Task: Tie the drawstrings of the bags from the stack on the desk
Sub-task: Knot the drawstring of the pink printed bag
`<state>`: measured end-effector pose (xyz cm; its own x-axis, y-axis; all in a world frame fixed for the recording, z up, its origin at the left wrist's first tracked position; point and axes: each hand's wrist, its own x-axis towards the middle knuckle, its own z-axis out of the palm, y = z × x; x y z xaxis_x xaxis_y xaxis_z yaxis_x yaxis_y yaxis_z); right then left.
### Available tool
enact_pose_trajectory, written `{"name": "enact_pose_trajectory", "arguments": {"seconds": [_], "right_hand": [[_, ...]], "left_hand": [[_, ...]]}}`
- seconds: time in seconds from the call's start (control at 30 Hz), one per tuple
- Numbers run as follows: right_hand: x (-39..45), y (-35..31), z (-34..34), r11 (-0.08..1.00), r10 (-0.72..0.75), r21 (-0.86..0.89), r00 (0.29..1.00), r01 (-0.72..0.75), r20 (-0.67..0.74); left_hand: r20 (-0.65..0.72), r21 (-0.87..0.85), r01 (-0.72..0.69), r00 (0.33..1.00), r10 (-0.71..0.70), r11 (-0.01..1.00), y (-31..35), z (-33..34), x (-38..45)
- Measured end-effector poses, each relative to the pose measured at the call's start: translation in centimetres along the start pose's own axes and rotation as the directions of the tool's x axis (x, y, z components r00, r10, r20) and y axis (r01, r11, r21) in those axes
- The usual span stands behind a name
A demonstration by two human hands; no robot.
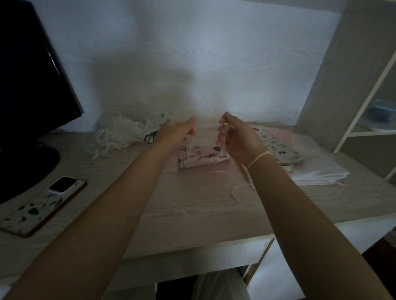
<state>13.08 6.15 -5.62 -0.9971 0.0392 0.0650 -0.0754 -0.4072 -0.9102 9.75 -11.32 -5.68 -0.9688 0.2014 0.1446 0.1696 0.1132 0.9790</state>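
Here's the pink bag (203,160), lying on the desk (190,208) right in the middle, between and just below both hands, its printed pattern facing up. Two pale drawstrings (189,147) rise from its top edge, one to each hand. The left hand (178,134) has its fingers curled around the left string, pinching it above the bag. The right hand (235,138) is raised beside it, fingers curled tight on the right string, a pale band (259,158) on its wrist. The two hands sit near each other but apart. A loose pink cord end (242,189) trails on the desk under the right forearm.

Off to the right, just behind the right hand, there's the stack of flat bags (283,149), patterned and pink ones resting on white fabric. On the left, a heap of white bags (123,133) with tangled strings sits against the wall. Nearer the front left edge, a phone (42,206) lies face down in a patterned case, and a dark monitor (25,74) stands behind it. A white shelf frame (376,89) stands at far right
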Motion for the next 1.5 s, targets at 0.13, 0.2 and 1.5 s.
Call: {"name": "enact_pose_trajectory", "arguments": {"seconds": [0.13,0.2,1.5], "right_hand": [[-0.2,0.4,0.4,0.966,0.034,-0.260,0.998,-0.018,0.057],[-0.2,0.9,0.3,0.888,0.001,-0.460,1.000,-0.001,0.000],[-0.3,0.6,1.5,0.902,-0.197,-0.417,0.968,0.116,-0.156]], "left_hand": [[0.186,-0.413,0.178,0.977,-0.109,0.893,0.3,0.4,-0.5],[0.198,-0.400,0.250,0.963,-0.183,0.882,-0.3,0.6,-0.6],[0.196,0.271,0.082,0.971,-0.138,0.959,-3.6,2.5,-1.0]]}}
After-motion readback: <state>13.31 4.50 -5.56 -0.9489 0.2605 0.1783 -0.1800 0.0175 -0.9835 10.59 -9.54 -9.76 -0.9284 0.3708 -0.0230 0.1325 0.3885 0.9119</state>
